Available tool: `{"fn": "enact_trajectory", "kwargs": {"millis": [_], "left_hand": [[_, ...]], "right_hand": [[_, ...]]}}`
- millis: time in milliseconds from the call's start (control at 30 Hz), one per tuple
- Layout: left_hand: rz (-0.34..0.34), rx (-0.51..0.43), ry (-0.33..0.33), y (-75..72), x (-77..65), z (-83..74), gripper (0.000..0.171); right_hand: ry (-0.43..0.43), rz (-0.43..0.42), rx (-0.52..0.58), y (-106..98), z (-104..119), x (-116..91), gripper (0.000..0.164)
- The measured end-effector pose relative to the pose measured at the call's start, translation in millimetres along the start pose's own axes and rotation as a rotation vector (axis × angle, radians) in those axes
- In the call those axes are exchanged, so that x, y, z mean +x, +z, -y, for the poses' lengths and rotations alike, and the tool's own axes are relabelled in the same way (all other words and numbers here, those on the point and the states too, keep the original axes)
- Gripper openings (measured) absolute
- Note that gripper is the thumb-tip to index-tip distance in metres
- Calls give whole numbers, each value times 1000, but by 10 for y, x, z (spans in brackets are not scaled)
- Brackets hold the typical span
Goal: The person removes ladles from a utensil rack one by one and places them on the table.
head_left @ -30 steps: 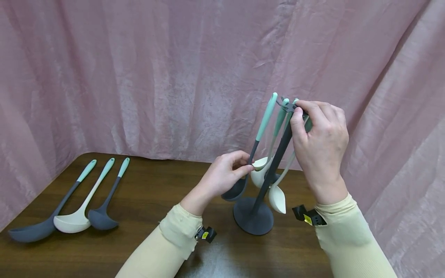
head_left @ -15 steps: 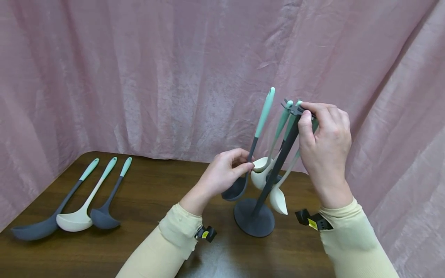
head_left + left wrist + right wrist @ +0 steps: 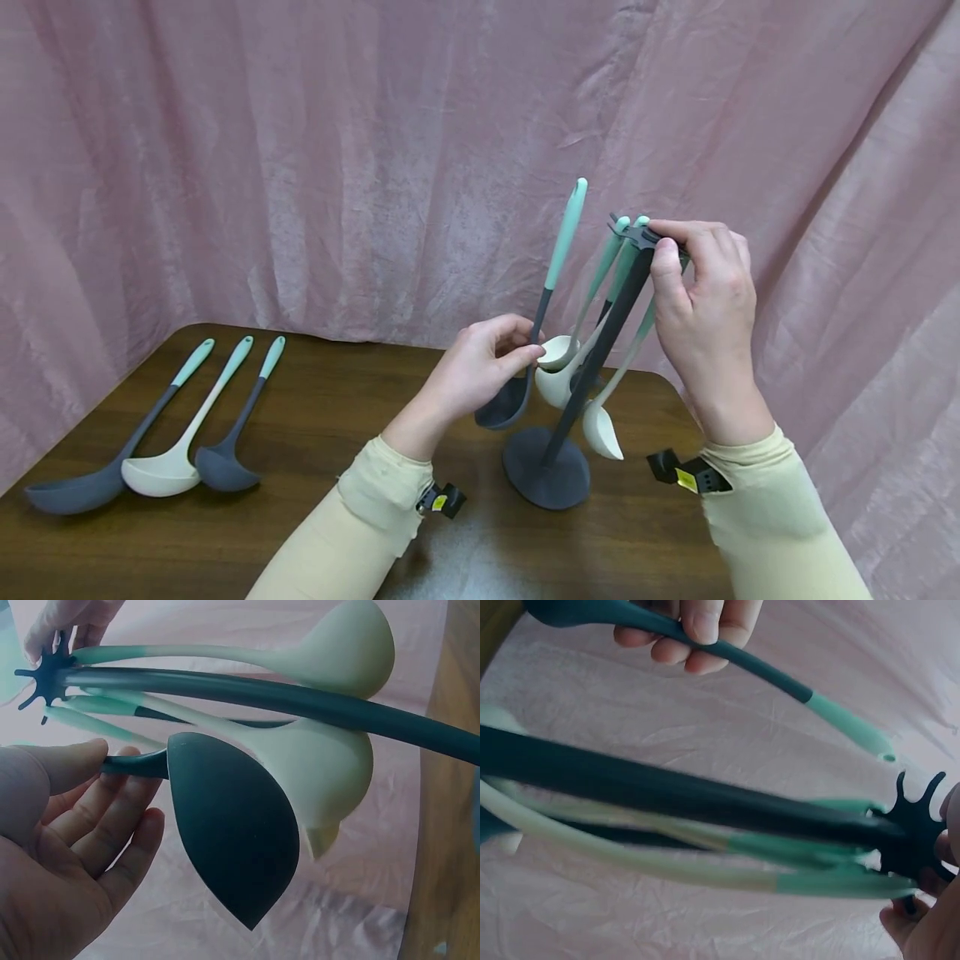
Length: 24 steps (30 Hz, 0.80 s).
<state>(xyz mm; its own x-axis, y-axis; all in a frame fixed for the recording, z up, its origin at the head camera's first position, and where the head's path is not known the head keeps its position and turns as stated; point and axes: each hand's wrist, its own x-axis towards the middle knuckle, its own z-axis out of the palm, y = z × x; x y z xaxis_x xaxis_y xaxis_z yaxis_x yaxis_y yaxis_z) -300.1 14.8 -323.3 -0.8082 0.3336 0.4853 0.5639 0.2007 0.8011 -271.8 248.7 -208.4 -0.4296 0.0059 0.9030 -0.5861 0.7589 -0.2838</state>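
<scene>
My left hand [image 3: 480, 362] pinches the shaft of a dark grey ladle [image 3: 565, 237] with a mint handle, between thumb and fingers. In the right wrist view the hole at its handle end stands apart from the hooks of the dark utensil stand [image 3: 911, 832]. My right hand [image 3: 708, 308] grips the hooked top of that stand, whose post leans to the right and whose round base [image 3: 546, 468] is tilted. Several utensils hang from the hooks, among them a white ladle [image 3: 602, 431] at the right and another white ladle [image 3: 322, 765] behind the post.
On the wooden table's [image 3: 337, 500] left side lie a long dark ladle [image 3: 82, 490], a white ladle [image 3: 161, 473] and a smaller dark ladle [image 3: 225, 468], all with mint handles. A pink curtain [image 3: 337, 167] hangs behind the table.
The dark ladle's handle end has come away from the hooks, rising and moving left in my left hand. My right hand and the stand's top have shifted slightly right.
</scene>
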Motion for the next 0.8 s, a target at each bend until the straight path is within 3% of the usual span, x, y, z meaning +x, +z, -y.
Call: {"fn": "enact_trajectory", "kwargs": {"millis": [800], "left_hand": [[-22, -21, 7, -123, -45, -46, 15]], "right_hand": [[-22, 57, 367, 26, -331, 126, 31]]}}
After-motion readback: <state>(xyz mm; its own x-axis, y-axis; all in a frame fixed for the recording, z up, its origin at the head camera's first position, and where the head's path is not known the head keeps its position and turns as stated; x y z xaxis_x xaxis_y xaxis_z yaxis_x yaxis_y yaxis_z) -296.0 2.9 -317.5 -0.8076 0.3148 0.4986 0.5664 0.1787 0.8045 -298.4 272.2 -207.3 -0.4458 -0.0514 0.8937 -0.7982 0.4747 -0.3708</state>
